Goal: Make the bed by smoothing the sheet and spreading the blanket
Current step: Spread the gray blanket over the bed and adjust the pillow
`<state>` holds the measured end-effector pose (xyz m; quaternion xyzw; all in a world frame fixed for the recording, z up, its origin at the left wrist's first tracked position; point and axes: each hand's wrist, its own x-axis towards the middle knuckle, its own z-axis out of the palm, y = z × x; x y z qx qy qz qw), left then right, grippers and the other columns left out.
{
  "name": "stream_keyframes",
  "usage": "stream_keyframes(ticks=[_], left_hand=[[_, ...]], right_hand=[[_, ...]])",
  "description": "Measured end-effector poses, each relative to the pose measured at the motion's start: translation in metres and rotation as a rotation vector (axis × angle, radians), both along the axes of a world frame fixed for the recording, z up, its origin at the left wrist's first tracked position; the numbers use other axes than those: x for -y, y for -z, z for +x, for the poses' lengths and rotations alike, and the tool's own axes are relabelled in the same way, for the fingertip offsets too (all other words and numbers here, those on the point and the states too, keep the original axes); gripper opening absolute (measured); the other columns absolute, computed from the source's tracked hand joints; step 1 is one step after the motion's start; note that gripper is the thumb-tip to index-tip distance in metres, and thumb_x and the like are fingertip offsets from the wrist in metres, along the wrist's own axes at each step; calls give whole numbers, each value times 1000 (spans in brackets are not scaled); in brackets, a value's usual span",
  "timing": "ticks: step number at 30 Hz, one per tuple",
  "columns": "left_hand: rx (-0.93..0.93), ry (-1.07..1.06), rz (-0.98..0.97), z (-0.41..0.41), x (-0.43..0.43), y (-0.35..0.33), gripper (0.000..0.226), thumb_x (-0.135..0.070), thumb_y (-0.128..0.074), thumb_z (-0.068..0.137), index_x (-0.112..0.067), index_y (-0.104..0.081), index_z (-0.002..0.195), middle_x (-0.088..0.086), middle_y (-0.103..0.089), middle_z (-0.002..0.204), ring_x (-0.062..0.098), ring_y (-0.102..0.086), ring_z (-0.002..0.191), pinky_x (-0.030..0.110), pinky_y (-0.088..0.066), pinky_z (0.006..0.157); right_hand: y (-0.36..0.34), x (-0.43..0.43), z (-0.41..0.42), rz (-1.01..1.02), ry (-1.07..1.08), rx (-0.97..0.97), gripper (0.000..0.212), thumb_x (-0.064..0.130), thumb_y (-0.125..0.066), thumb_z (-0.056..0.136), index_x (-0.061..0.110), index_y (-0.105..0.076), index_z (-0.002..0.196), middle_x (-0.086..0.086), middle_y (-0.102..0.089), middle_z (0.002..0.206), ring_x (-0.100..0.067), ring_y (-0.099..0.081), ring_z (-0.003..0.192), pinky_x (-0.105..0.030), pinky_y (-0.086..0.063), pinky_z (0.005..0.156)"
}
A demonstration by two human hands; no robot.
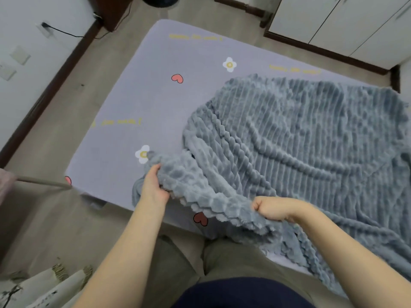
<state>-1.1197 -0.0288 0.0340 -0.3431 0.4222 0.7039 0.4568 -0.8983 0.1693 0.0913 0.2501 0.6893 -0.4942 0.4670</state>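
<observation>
A fluffy grey-blue ribbed blanket (300, 134) covers the right half of the bed, rumpled and bunched along its near edge. The lilac sheet (178, 103), printed with hearts and flowers, lies smooth and bare on the left half. My left hand (153, 185) grips the blanket's bunched near-left corner just above the mattress edge. My right hand (271, 207) is clenched in a fist round the blanket's near hem, lifting it slightly off the bed.
Beige floor (55, 134) runs along the bed's left side, with a white wall and dark skirting beyond. White cabinets (347, 25) stand past the far right end. A cable (66, 33) hangs from a wall socket. Patterned fabric (44, 287) lies at bottom left.
</observation>
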Motion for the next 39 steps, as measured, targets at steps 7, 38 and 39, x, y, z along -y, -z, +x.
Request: stream_keyframes(ticks=[7, 38, 39], left_hand=[[-846, 784, 9, -13, 64, -31, 24, -9, -71, 65, -20, -66, 85, -11, -71, 78, -2, -63, 75, 25, -50, 72], [-310, 761, -146, -221, 54, -48, 24, 1, -34, 87, -9, -47, 70, 1, -48, 51, 11, -45, 42, 21, -35, 43], [-370, 746, -101, -227, 58, -60, 24, 5, -34, 85, -6, -53, 76, 5, -53, 62, 14, -51, 54, 23, -39, 52]], right_hand=[[12, 78, -99, 273, 642, -279, 48, 52, -64, 85, 30, -56, 127, 17, -57, 125, -8, -58, 111, -24, -49, 81], [-7, 245, -193, -130, 1080, -342, 34, 54, -68, 81, 38, -69, 111, 15, -71, 112, -4, -66, 103, -28, -52, 91], [0, 240, -193, -23, 1048, -293, 33, 50, -69, 82, 33, -70, 110, 11, -72, 109, -8, -68, 100, -34, -53, 91]])
